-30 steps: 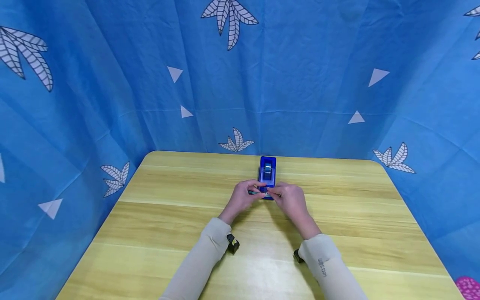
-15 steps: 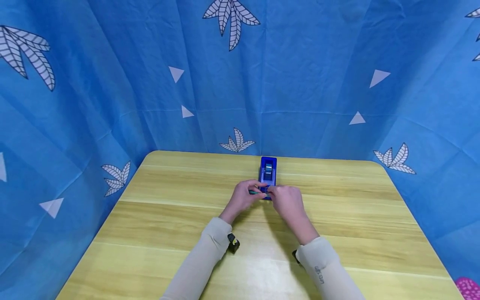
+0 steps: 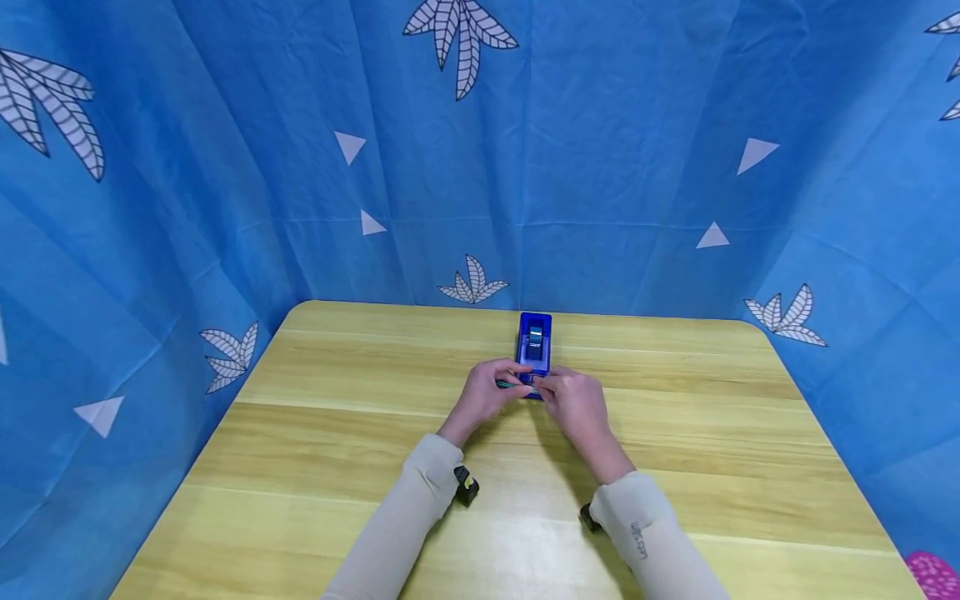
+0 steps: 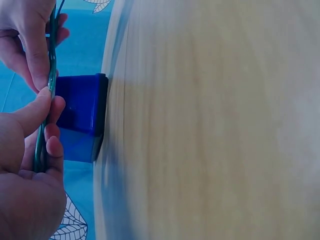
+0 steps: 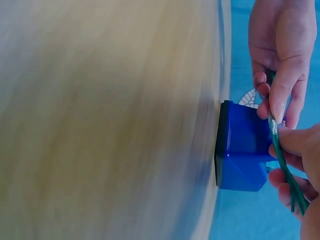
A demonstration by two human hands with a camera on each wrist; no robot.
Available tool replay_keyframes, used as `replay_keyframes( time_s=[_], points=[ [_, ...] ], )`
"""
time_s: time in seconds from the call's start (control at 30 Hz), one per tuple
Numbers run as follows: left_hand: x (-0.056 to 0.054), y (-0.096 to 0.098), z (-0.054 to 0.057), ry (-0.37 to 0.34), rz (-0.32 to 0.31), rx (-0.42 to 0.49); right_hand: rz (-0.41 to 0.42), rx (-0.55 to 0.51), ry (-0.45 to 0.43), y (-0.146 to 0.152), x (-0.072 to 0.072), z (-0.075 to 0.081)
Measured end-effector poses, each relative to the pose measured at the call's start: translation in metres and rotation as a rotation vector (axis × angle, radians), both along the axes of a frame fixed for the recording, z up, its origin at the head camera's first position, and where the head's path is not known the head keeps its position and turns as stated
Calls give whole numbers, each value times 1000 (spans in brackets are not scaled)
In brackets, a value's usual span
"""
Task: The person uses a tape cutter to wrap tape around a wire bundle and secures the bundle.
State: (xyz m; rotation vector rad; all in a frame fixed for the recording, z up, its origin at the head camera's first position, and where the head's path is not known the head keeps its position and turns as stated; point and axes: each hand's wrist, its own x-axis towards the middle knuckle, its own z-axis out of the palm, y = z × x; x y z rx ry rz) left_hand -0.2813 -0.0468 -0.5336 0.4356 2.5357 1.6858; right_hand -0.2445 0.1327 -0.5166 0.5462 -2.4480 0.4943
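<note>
Both hands are at a bundle of thin green wires (image 5: 287, 175), in front of a blue tape dispenser (image 3: 534, 361). My left hand (image 3: 486, 392) pinches the bundle between thumb and fingers, with wires running across its palm in the left wrist view. Thumb and fingertips of my right hand (image 3: 581, 403) pinch the bundle close beside the left fingertips. Between the two thumbs a shiny, clear strip of tape (image 5: 273, 125) lies around the wires. A roll of tape (image 3: 536, 336) sits inside the dispenser, whose near end is partly hidden by the fingers.
The dispenser stands near the back edge of the wooden table (image 3: 360, 467). Behind and beside the table hangs a blue curtain (image 3: 615, 167) with leaf prints. A pink item (image 3: 933, 575) shows at the lower right corner.
My right hand has turned and shifted slightly at the bundle, its fingertips moving around the taped part. The left hand and the dispenser have stayed in place.
</note>
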Motion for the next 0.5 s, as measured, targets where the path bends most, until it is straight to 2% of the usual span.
replay_keyframes(
  time_s=[0.27, 0.5],
  points=[
    [1, 0, 1, -11, 11, 14, -31, 23, -75, -3, -1, 3],
    [1, 1, 3, -19, 14, 9, -40, -16, -145, -4, -1, 7]
  ],
)
